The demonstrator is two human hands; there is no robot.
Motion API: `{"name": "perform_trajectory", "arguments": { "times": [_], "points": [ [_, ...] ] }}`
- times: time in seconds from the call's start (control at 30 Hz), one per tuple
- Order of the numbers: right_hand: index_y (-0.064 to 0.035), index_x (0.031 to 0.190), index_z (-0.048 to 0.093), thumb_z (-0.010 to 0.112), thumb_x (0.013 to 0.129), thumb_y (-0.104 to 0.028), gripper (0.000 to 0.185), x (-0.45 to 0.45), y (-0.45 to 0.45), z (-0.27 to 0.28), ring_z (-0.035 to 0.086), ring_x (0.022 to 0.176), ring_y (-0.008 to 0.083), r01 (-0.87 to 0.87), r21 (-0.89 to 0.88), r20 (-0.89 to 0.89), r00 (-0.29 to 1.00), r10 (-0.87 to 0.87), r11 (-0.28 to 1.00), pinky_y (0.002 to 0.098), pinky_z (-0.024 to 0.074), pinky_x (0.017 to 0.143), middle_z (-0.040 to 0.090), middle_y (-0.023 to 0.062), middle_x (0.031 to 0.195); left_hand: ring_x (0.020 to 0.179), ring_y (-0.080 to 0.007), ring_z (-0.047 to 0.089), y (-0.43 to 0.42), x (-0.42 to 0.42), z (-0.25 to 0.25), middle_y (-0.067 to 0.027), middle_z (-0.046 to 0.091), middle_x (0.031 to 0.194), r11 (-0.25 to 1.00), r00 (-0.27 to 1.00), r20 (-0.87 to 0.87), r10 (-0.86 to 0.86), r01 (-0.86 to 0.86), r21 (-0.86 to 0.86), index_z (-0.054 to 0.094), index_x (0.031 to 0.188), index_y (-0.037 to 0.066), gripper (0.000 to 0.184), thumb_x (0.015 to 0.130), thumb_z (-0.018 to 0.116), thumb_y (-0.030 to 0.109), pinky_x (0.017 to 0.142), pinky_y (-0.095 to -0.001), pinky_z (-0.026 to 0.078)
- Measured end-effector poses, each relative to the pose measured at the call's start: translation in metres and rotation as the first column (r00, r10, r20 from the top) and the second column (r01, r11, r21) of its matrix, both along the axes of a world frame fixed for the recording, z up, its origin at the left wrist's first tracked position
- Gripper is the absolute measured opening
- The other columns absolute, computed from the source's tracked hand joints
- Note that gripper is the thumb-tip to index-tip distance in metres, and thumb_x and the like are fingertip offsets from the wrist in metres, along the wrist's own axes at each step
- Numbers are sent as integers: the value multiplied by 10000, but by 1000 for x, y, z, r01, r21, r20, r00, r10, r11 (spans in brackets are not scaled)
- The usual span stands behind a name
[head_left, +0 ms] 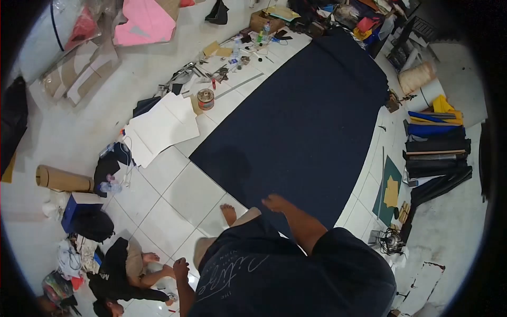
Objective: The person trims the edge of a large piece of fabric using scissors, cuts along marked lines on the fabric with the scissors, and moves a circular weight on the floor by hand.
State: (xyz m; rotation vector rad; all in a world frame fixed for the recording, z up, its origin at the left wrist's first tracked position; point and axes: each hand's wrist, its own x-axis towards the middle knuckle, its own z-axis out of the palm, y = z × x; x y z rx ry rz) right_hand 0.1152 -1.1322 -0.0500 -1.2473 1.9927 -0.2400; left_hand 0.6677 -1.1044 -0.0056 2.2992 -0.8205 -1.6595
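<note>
A large sheet of dark navy cloth (296, 111) lies flat on the tiled floor in front of me. My right hand (275, 203) is over its near edge, fingers curled; whatever they may hold is too small to make out. Down by my left side is my left hand (181, 268), also with curled fingers, and its contents are hidden. My bare foot (228, 214) rests on the white tiles beside the cloth's near edge.
A person (119, 269) in black sits on the floor at lower left. White sheets (161, 129) and a round tin (206, 99) lie left of the cloth. Rolls of material (438, 145), a green cutting mat (388, 190) and a fan (391, 240) line the right.
</note>
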Motion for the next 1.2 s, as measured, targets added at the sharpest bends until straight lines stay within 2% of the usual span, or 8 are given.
{"name": "perform_trajectory", "arguments": {
  "times": [0.07, 0.4, 0.53, 0.97, 1.0, 1.07, 1.13, 1.2],
  "points": [
    [26, 1053, 646, 559, 898, -465, 522, 10, -101, 68, 636, 956, 338, 148, 181, 149, 973, -176, 972, 435, 476, 841, 673, 204, 998, 582, -184, 576, -34, -5, 8, -115, 639, 739, 807, 855, 93, -511, 514, -292, 671, 940, -44, 307, 866, 514, 210, 526, -310, 461],
    [-3, 974, 644, 573, 899, -438, 447, 76, -333, 78, 637, 869, 279, 325, 151, 150, 926, -347, 933, 398, 482, 790, 670, 147, 911, 587, -191, 586, -258, 71, -65, -108, 627, 709, 800, 841, 34, -539, 525, -290, 653, 986, -63, 318, 830, 557, 197, 489, -316, 453],
    [2, 1006, 651, 569, 882, -484, 508, 98, -320, 17, 633, 954, 326, 291, 324, 181, 915, -361, 900, 431, 475, 836, 665, 189, 982, 432, -151, 473, -392, 87, -15, -87, 585, 652, 979, 986, 12, -165, 162, 122, 605, 919, -17, 255, 831, 562, 218, 396, -291, 366],
    [-31, 765, 688, 490, 898, -489, 516, 96, -365, -4, 651, 859, 366, 462, 228, 51, 874, -484, 857, 467, 485, 783, 676, 195, 821, 528, -155, 521, -748, 60, -53, -75, 591, 671, 891, 900, 153, -409, 430, -149, 636, 876, -1, 244, 842, 550, 224, 499, -329, 426],
    [-25, 798, 691, 479, 915, -462, 500, 93, -354, -65, 646, 875, 377, 315, 34, -98, 946, -310, 948, 470, 486, 790, 681, 200, 887, 551, -177, 555, -769, 45, -78, -76, 600, 663, 391, 561, 353, -749, 804, -448, 638, 877, 9, 245, 834, 567, 240, 511, -357, 436],
    [-11, 886, 676, 488, 917, -449, 477, 67, -396, -25, 634, 922, 394, 488, 347, 42, 845, -533, 801, 469, 489, 802, 670, 216, 963, 573, -196, 585, -770, -6, -65, -92, 631, 683, 334, 386, 277, -880, 918, -215, 650, 891, 21, 264, 836, 586, 270, 531, -371, 449],
    [-5, 977, 656, 478, 918, -466, 498, 47, -422, -27, 626, 964, 395, 486, 370, 61, 838, -543, 792, 460, 489, 818, 658, 230, 1006, 608, -197, 616, -752, -80, -2, -108, 663, 728, 686, 687, -8, -727, 725, -67, 670, 958, 20, 305, 834, 612, 293, 570, -363, 477],
    [-13, 1039, 635, 497, 914, -454, 478, 34, -450, -36, 627, 973, 385, 538, 116, -63, 843, -534, 835, 453, 491, 818, 648, 232, 1040, 664, -180, 636, -761, -124, 18, -116, 675, 754, 556, 555, 87, -827, 831, -19, 670, 1032, 5, 351, 842, 621, 295, 618, -334, 492]
  ]
}}
